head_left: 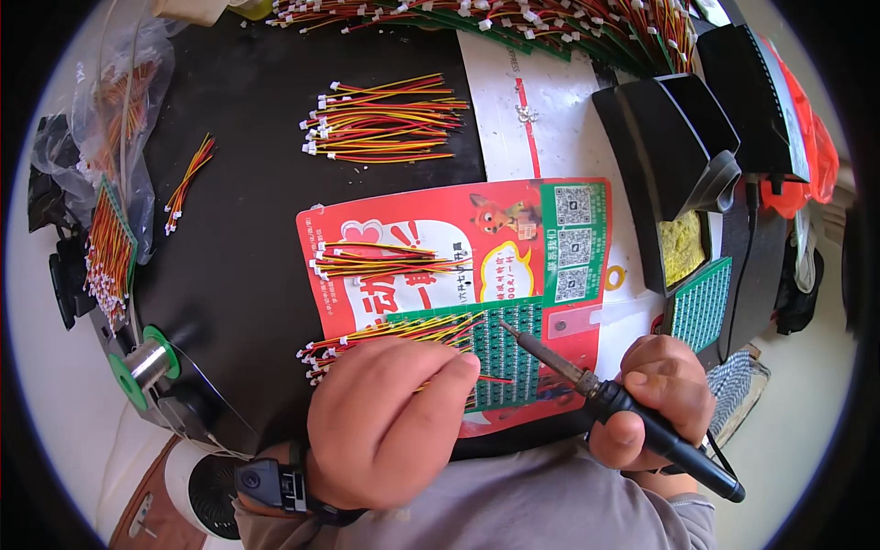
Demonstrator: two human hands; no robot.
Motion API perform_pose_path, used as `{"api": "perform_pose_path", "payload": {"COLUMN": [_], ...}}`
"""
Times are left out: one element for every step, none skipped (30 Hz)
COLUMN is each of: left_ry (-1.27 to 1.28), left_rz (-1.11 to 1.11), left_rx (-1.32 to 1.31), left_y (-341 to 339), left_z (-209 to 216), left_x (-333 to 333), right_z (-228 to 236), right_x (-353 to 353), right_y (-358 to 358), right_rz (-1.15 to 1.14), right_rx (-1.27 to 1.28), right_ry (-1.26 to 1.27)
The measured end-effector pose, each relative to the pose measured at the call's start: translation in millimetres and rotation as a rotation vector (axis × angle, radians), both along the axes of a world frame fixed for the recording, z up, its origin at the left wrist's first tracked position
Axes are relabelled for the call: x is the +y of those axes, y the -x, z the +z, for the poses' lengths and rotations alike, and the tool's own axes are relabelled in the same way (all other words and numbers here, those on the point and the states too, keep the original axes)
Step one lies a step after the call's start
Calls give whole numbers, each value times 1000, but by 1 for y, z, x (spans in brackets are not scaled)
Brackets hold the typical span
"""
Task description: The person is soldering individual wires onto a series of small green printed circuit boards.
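Observation:
My right hand (667,396) is wrapped round the black handle of a soldering iron (642,420). The iron's tip points up and left, over a green circuit board (513,353) with rows of small pads. My left hand (394,412), a watch-like device on its wrist, is pinched closed at the board's left side. A thin red wire lead (498,379) sticks out from under its fingertips; the grip itself is mostly hidden. Red, yellow and black wire leads (403,332) with white connectors lie side by side along the board's left part, partly under that hand.
A red printed sheet (577,335) lies under the board, with loose leads (385,261) on it. Farther back is a larger lead bundle (385,119). A solder spool (147,365) stands left. At right are a black iron stand (655,147) with yellow sponge (683,247) and another board (701,305).

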State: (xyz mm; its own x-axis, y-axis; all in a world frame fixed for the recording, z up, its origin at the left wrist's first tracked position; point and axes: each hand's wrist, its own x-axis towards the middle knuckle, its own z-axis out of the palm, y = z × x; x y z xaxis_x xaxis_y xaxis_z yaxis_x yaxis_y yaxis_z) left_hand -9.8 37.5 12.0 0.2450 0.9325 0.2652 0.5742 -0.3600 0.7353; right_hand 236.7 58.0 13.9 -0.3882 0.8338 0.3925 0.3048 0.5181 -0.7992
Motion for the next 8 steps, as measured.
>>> {"api": "perform_pose_path", "payload": {"left_ry": [-69,-68,-81,-95,-94,-47,2,24], "left_rz": [-19,-21,-65,-108,-111,-71,-31,-7], "left_rx": [51,49,78,106,102,57,11,-7], "left_y": [-1,-1,-1,-1,-3,-6,-9,-8], "left_z": [-1,-2,-2,-2,-1,0,0,0], "left_x": [0,-1,0,0,0,-1,-2,-5], "right_z": [1,1,0,-1,-2,-1,0,2], "right_x": [0,0,-1,-1,-2,-2,-3,-2], "right_y": [0,0,0,-1,-1,-2,-2,0], "right_rz": [1,1,-1,-7,-13,-17,-28,-30], "right_rx": [-1,-2,-4,-4,-5,-9,-16,-14], "right_ry": [6,12,14,9,3,4,14,25]}}
